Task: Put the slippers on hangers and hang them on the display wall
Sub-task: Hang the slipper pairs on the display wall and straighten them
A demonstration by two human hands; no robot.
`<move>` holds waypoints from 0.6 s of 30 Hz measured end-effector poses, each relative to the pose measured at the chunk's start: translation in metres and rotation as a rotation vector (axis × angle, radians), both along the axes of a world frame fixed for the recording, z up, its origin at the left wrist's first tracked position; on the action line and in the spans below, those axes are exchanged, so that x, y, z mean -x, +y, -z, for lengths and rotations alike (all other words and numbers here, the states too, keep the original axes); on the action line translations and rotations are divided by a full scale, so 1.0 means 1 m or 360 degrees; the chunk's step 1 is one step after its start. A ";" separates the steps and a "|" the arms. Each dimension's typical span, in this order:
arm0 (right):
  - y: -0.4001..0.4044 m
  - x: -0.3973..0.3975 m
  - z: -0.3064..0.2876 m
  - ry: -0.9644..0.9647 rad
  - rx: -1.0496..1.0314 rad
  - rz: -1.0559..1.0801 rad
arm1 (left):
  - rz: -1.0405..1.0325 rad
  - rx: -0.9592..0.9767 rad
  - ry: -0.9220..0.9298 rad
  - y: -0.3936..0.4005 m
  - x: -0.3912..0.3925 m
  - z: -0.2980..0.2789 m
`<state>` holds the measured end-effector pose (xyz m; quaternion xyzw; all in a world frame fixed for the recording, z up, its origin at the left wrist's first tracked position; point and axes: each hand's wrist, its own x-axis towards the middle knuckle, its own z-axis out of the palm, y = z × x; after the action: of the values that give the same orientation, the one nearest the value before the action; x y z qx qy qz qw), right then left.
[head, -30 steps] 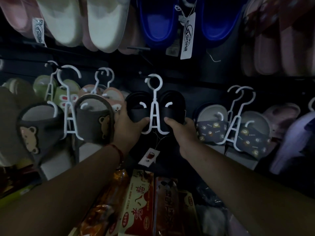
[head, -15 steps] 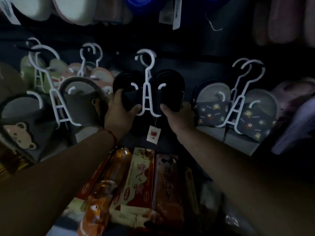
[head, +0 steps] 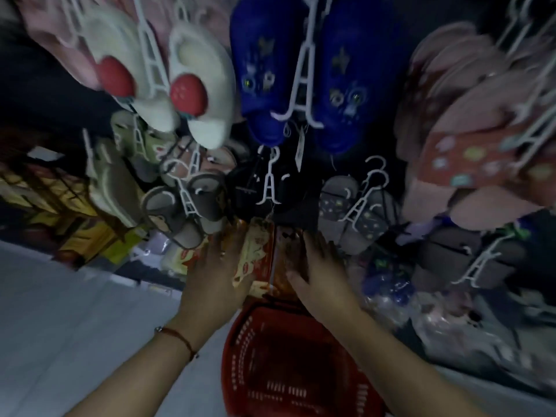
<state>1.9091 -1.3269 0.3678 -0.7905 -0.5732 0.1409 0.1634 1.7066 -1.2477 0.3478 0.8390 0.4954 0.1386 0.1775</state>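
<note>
The black slippers (head: pixel 246 188) hang on their white hanger (head: pixel 268 185) on the dark display wall, in the middle of the lower row, with no hand on them. My left hand (head: pixel 215 266) and my right hand (head: pixel 320 272) are below them, apart from the slippers, fingers spread and relaxed, holding nothing. Both hands hover over packaged goods, above a red basket (head: pixel 234 341). The frame is blurred by motion.
White strawberry slippers (head: pixel 210 115) and blue slippers (head: pixel 264 85) hang in the row above. Grey bear slippers (head: pixel 207 200) hang left of the black pair, patterned grey slippers (head: pixel 334 203) to the right. Red and yellow packets (head: pixel 255 254) lie under my hands. Pale floor (head: pixel 75 311) lies to the left.
Both hands have let go of the black slippers and dropped back toward me. The pair stays hanging on the wall. My view has tilted down, showing the red basket.
</note>
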 end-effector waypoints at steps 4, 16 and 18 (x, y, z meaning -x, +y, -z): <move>-0.057 0.007 -0.062 0.0073 0.0096 0.0048 | -0.0061 -0.0096 0.0332 -0.031 0.053 -0.066; -0.120 0.065 -0.138 0.0237 0.0140 0.0074 | -0.0291 -0.0145 0.0421 -0.097 0.128 -0.128; -0.117 0.087 -0.136 0.0225 0.0181 0.0081 | -0.0276 -0.0115 0.0403 -0.091 0.142 -0.124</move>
<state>1.8217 -1.4438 0.5040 -0.8009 -0.5310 0.2245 0.1619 1.5644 -1.3388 0.4714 0.8097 0.5790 0.0640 0.0708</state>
